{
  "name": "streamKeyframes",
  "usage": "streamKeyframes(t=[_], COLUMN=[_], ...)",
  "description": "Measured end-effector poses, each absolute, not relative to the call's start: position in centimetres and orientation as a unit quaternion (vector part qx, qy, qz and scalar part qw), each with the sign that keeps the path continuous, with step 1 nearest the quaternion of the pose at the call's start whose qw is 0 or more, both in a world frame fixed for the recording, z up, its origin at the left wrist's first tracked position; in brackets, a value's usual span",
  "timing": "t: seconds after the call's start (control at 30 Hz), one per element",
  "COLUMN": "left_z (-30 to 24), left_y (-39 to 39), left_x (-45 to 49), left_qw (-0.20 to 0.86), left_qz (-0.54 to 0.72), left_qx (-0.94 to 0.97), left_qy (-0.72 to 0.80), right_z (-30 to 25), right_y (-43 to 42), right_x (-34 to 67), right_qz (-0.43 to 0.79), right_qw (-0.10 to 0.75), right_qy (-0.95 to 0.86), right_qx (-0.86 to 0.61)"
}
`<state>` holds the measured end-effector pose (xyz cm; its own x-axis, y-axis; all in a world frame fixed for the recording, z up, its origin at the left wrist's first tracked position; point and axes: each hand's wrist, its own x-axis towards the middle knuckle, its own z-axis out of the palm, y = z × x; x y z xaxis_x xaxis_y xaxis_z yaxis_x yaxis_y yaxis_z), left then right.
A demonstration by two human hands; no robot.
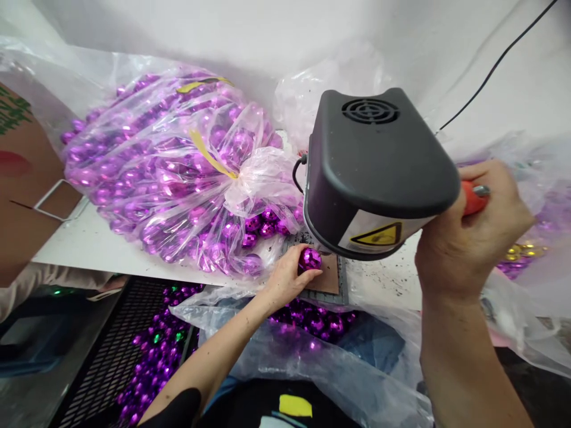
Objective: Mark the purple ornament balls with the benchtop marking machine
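In the head view, here's the left hand (285,274) nearly closed, pinching a shiny purple ball (311,259) over the brown board (328,283) near the desk's (386,284) front edge, just below the black machine (383,160), the right hand (479,235) wrapped round a red handle (473,201), a bulging bag (169,172) to the left.

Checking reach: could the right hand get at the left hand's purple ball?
Probably not: the right hand holds the red handle, with the black housing seemingly between it and the purple ball.
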<state>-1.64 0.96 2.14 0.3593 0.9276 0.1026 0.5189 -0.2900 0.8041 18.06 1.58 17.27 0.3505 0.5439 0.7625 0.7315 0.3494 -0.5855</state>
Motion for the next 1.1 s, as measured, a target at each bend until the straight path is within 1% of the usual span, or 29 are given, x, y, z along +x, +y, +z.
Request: streamKeyframes(t=[0.13,0.33,0.57,0.67,0.8,0.93,1.1], left_z=[2.1,2.3,1.6,1.0,0.6,1.2,2.2], left_y=[0.9,1.3,1.9,1.9,1.7,1.6,1.3], left_x=[-0.8,0.3,-1.6,-2.9,-3.2,-2.5,-1.7], left_qw=[0.286,0.268,0.363,0.385,0.399,0.379,0.314], left_qz=[0.290,0.286,0.319,0.329,0.322,0.296,0.262], left_qx=[0.775,0.767,0.697,0.671,0.687,0.724,0.778], left_qy=[0.484,0.508,0.531,0.541,0.515,0.495,0.477], right_z=[17.3,17.3,16.9,16.8,16.9,17.2,17.4], right_y=[1.6,1.6,1.7,1.8,1.9,2.0,2.1], right_x=[18.1,18.2,18.3,18.4,18.3,18.2,18.3], right_qz=[-0.080,-0.082,-0.103,-0.098,-0.090,-0.085,-0.075], right_qw=[0.592,0.593,0.593,0.599,0.600,0.595,0.588], right_qy=[-0.569,-0.575,-0.575,-0.573,-0.578,-0.578,-0.574], right_qx=[-0.565,-0.559,-0.554,-0.551,-0.546,-0.551,-0.565])
